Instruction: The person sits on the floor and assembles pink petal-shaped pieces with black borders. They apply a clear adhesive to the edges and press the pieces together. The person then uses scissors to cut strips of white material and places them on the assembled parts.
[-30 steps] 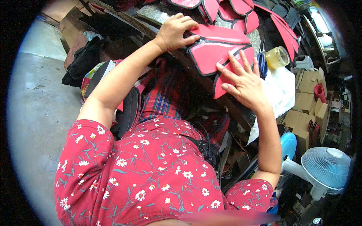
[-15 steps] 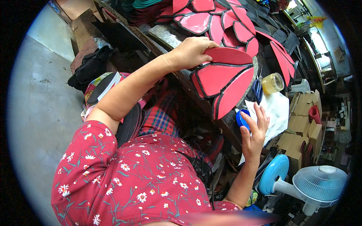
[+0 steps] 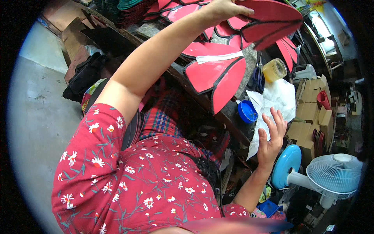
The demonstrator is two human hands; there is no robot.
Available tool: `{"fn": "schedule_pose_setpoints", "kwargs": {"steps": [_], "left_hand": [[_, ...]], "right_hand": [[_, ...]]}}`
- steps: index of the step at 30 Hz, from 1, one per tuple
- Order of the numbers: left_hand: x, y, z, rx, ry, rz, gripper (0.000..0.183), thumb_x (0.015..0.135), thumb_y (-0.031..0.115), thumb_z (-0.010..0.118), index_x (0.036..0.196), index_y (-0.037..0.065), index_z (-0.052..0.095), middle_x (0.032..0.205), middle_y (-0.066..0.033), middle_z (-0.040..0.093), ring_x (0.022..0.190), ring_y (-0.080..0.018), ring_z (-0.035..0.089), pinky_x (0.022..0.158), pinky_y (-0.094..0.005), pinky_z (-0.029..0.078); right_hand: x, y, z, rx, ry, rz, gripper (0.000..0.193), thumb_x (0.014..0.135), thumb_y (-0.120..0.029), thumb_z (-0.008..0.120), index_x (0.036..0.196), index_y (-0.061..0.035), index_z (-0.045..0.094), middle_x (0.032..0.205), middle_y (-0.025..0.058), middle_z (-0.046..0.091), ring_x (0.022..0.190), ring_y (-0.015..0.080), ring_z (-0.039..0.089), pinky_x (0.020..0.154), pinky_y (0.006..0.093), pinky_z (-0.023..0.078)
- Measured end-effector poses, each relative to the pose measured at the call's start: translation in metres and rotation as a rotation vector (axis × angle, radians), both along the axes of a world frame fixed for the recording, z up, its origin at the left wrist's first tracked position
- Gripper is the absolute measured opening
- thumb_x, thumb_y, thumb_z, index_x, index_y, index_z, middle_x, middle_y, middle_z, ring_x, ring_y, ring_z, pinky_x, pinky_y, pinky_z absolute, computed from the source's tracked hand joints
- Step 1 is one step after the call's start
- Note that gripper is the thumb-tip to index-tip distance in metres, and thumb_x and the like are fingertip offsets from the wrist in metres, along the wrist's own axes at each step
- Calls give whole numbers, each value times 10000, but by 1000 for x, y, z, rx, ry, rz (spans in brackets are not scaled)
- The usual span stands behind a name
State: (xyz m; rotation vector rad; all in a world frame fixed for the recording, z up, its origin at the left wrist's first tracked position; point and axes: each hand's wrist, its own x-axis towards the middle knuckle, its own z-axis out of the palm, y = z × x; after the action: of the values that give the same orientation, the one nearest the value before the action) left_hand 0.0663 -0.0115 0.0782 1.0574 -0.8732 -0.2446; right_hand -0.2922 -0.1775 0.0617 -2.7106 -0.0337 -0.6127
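Note:
My left hand (image 3: 226, 11), at the top of the view, grips a red panel with black edging (image 3: 274, 21) by its near edge and holds it above the workbench. Below it, at the bench edge, lie more red panels edged in black (image 3: 230, 82), with a white strip (image 3: 220, 57) across one of them. My right hand (image 3: 272, 136) is raised, its fingers apart and holding nothing. Closest to that hand are a white sheet (image 3: 278, 97) and a round blue lid or shallow dish (image 3: 247, 112).
A glass jar with yellowish contents (image 3: 274, 70) stands by dark blue-handled scissors (image 3: 256, 80). More red panels (image 3: 183, 13) cover the far bench. A blue and white fan (image 3: 334, 175) is at the lower right, near cardboard boxes (image 3: 311, 107). A black bag (image 3: 83, 74) sits at left.
My left hand has lifted a red panel up and to the right, off the others, exposing the white strip. My right hand has shifted slightly right and stays apart from everything.

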Motion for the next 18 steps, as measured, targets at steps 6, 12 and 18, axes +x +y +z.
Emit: {"fn": "schedule_pose_setpoints", "kwargs": {"steps": [6,12,18], "left_hand": [[20,-27,-9,-118,301,4,523,878,4,643,1374,-4,476,1130,-99,659,898,-202,686,772,-335,594],[38,9,33,-142,77,-6,500,877,24,652,1350,6,492,1091,-120,664,898,-233,699,780,-327,580],[81,82,26,-5,87,184,462,881,94,662,1322,48,533,1057,-131,690,824,-213,701,730,-318,580]], "right_hand": [[7,-3,4,-48,-13,-20,386,919,-413,621,1179,-136,683,1335,87,590,1335,323,447,1154,559,175],[13,-5,2,-41,-29,-1,382,917,-394,633,1203,-143,675,1333,83,592,1334,330,449,1154,564,177],[28,-6,3,-41,5,9,372,918,-365,638,1216,-144,666,1334,79,593,1343,328,441,1153,574,173]]}}
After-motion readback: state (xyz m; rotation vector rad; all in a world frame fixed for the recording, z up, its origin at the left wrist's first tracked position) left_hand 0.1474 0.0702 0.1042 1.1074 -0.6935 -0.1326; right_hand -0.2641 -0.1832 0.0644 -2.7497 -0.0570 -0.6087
